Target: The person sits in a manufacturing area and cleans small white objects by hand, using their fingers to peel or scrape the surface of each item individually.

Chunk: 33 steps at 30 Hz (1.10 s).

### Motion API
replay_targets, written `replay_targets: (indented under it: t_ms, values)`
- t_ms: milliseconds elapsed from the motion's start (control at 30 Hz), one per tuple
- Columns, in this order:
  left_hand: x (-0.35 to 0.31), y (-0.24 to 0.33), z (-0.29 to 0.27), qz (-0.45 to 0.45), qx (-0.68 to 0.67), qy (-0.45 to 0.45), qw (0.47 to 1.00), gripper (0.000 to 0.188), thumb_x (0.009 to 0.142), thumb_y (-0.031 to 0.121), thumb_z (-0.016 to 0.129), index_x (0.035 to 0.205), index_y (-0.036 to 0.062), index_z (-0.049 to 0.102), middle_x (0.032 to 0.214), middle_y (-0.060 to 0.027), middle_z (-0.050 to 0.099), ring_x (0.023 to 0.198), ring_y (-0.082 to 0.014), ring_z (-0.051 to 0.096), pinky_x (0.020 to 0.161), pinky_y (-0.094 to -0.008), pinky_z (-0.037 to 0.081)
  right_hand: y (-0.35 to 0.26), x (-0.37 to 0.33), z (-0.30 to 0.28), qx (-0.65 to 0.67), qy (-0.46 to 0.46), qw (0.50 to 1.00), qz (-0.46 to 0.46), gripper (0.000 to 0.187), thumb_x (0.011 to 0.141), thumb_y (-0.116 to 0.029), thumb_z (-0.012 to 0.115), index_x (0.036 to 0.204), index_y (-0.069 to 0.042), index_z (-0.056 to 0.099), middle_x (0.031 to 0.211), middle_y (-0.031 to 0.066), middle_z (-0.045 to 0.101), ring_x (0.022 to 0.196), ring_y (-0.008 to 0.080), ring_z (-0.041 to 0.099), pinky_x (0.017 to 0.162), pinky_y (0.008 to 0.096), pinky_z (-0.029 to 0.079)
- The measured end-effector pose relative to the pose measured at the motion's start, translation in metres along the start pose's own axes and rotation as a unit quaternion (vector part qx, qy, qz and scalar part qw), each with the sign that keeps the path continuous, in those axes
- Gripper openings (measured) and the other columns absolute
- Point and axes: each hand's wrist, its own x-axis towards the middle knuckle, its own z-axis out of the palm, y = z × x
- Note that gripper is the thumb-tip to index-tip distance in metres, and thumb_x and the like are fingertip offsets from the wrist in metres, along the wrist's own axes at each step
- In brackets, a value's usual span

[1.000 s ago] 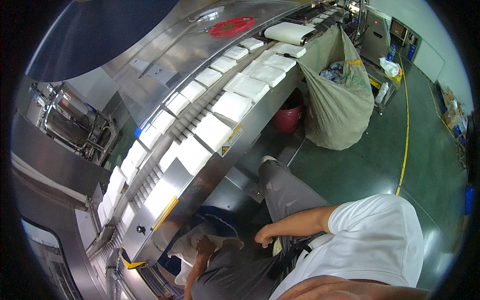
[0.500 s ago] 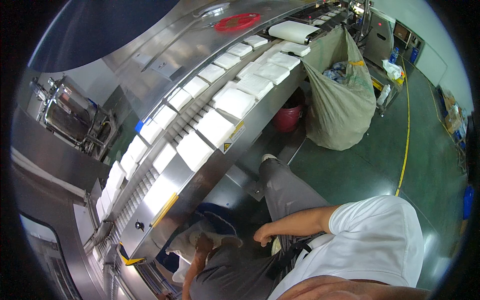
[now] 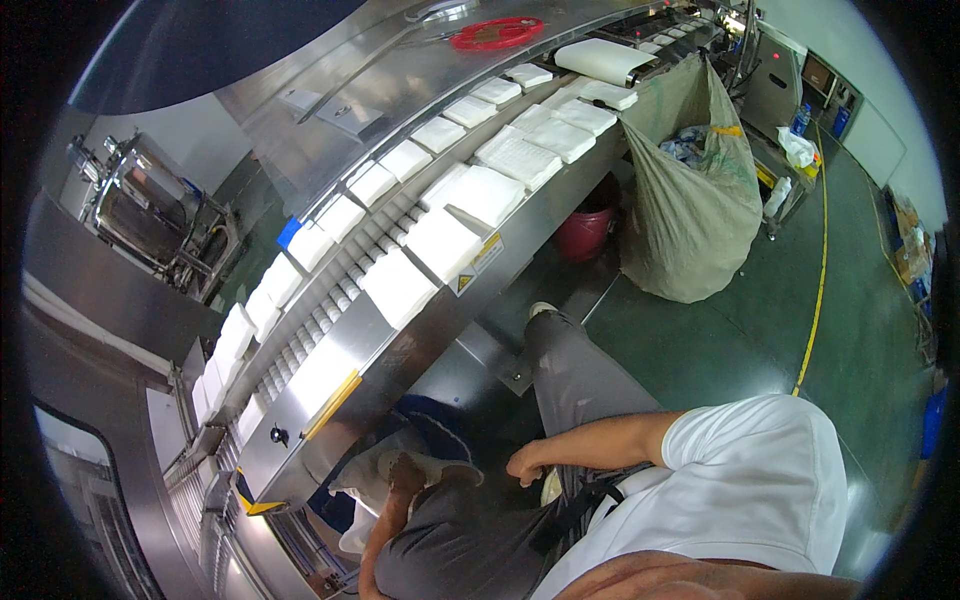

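My right hand rests by my grey-trousered thigh, fingers curled down and closed, with no object visible in it. My left hand hangs low between the conveyor and my left leg, against a pale cloth-like thing; its fingers are in shadow and hard to make out. Neither hand touches the conveyor in front of me. Flat white folded pads lie along its near side, and a second row of white pads runs along the far side of the rollers.
A large beige sack with crumpled material inside hangs at the conveyor's right end, beside a dark red bucket. A red ring-shaped object lies on the metal cover. At left stands a steel tank. A yellow line crosses the green floor.
The view has shifted slightly. One white pad has travelled left and down along the rollers, away from the near stacks. Both hands stay about where they were.
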Motion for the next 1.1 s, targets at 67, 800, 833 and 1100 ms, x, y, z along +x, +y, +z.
replay_targets:
  t_ms: [67, 800, 833, 1100]
  values:
    - [-0.001, 0.003, -0.002, -0.004, -0.002, -0.004, 1.0, 0.055, 0.08, 0.023, 0.055, 0.124, -0.0095, 0.046, 0.111, -0.0279, 0.063, 0.102, -0.0414, 0.063, 0.09, -0.0435, 0.05, -0.005, -0.011, -0.004, -0.005, 0.003, 1.0, 0.007, 0.038, 0.086, -0.03, 0.065, 0.097, 0.007, 0.067, 0.1, 0.0187, 0.068, 0.084, 0.0337, 0.064, 0.071, 0.0487, 0.049]
    - [0.006, 0.009, -0.001, 0.003, -0.001, 0.006, 1.0, 0.05, 0.081, 0.023, 0.059, 0.121, -0.0047, 0.052, 0.101, -0.0196, 0.069, 0.092, -0.0378, 0.067, 0.084, -0.0426, 0.052, 0.002, 0.003, -0.002, 0.008, 0.007, 1.0, -0.01, 0.034, 0.086, -0.028, 0.064, 0.086, 0.005, 0.068, 0.088, 0.0174, 0.069, 0.076, 0.0323, 0.064, 0.066, 0.0472, 0.049]
    - [0.007, 0.009, -0.001, 0.008, 0.0, 0.006, 1.0, 0.05, 0.081, 0.023, 0.059, 0.121, -0.0046, 0.052, 0.101, -0.0195, 0.069, 0.092, -0.0378, 0.067, 0.084, -0.0426, 0.052, 0.004, 0.003, 0.0, 0.01, 0.016, 1.0, -0.013, 0.034, 0.086, -0.028, 0.064, 0.087, 0.005, 0.068, 0.088, 0.0177, 0.068, 0.077, 0.0325, 0.064, 0.067, 0.0473, 0.049]
    - [0.012, 0.005, 0.002, 0.008, 0.01, 0.007, 1.0, 0.049, 0.081, 0.023, 0.059, 0.121, -0.0039, 0.052, 0.1, -0.0192, 0.069, 0.092, -0.0375, 0.067, 0.084, -0.0428, 0.053, 0.006, -0.001, -0.007, 0.062, 0.003, 0.998, -0.017, 0.034, 0.085, -0.027, 0.063, 0.094, 0.006, 0.069, 0.093, 0.0185, 0.069, 0.083, 0.0338, 0.065, 0.069, 0.0483, 0.05]
